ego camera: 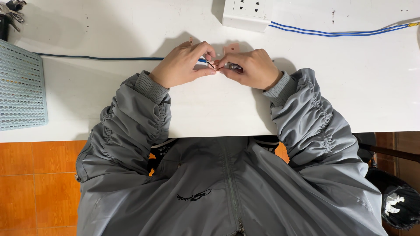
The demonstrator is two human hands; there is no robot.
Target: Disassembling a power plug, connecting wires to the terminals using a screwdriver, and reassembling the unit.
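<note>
A: Both hands meet at mid-table. The left hand pinches the blue cable right at its stripped end, fingers closed around it.

B: And the right hand?

A: Curled shut on something small and dark, possibly a connector; too hidden to call. A thin dark wire bridges the two thumbs.

B: How does that cable handle?

A: Light and limp, I'd judge. It trails leftward across the white table, so grip near the tip. The fine strands look delicate and easy to kink.

B: Surroundings?

A: White socket box above, pale blue basket at left.
</note>
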